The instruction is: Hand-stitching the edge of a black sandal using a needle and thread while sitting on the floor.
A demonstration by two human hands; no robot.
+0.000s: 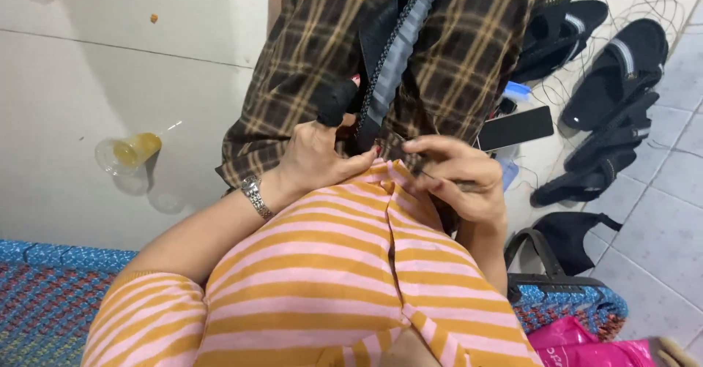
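My left hand [316,158], with a metal watch [256,197] on its wrist, grips a black padded strap piece [338,102] that lies on my lap over brown plaid trousers [307,60]. A long black and grey strap [395,60] runs up from between my hands. My right hand [458,177] pinches a thin dark tool at the lower end of that strap. What the tool is cannot be told. My striped orange and pink shirt [329,279] hides the lower part of both arms.
A plastic cup with yellow drink [126,153] stands on the white floor at left. Black sandals and strap parts [615,74], thin thread and a dark phone [516,128] lie at right. A woven blue mat [44,294] and a pink bag [578,345] are near the bottom.
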